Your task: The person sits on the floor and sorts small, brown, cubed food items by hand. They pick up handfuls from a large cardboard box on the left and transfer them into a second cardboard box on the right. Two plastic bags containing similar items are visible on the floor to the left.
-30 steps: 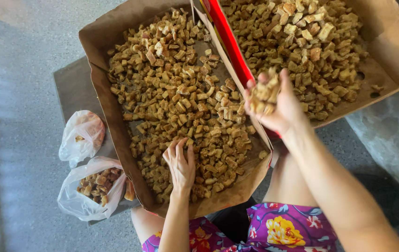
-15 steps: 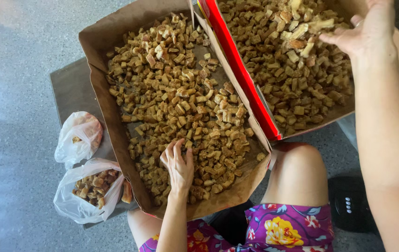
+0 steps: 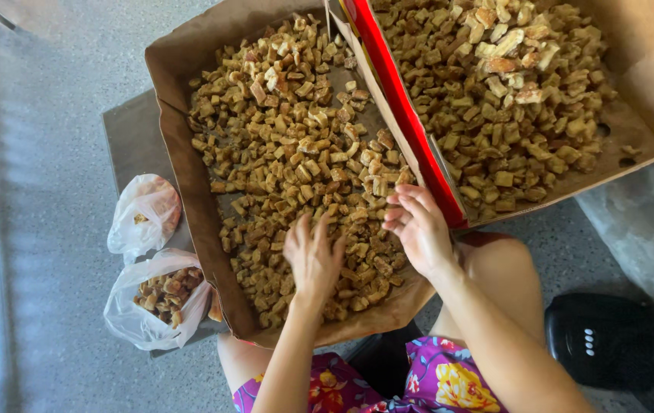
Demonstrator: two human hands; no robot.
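A brown paper-lined tray [image 3: 189, 191] holds a spread layer of small tan dried pieces [image 3: 288, 138]. My left hand [image 3: 313, 260] lies palm down on the pieces near the tray's front edge, fingers spread. My right hand [image 3: 419, 229] hovers just right of it over the same tray, by the front right corner, fingers extended and holding nothing I can see. A second tray [image 3: 648, 69] with a red edge [image 3: 403, 115] sits to the right, heaped with the same kind of pieces [image 3: 510, 84].
Two thin white plastic bags lie left of the tray: one nearly empty [image 3: 143, 214], one holding several brown pieces [image 3: 154, 302]. A grey board [image 3: 132, 138] sits under the left tray. A black device [image 3: 610, 344] lies on the floor at lower right. My knees and floral clothing [image 3: 434, 382] are below.
My right hand carried a handful up to the right tray, let it go there, and has come back down to the left tray beside my left hand. The left hand barely moved.
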